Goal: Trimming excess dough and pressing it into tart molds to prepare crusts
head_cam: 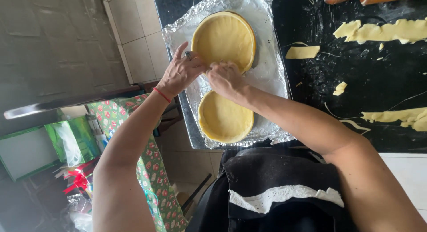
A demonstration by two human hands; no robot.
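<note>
**Pinching tart rim on foil tray**

Lying flat, the round pale-yellow far tart shell (223, 38) is showing no long axis. Left hand (180, 72) and right hand (226, 79) are pinching its near rim, on the foil tray (271, 72). Near tart shell (224, 118) is sitting just beside.

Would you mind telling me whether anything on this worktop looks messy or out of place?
Dough scraps lie scattered over the black worktop, which is smeared with flour. Both dough-lined tart pans sit neatly on the foil-covered tray.
</note>
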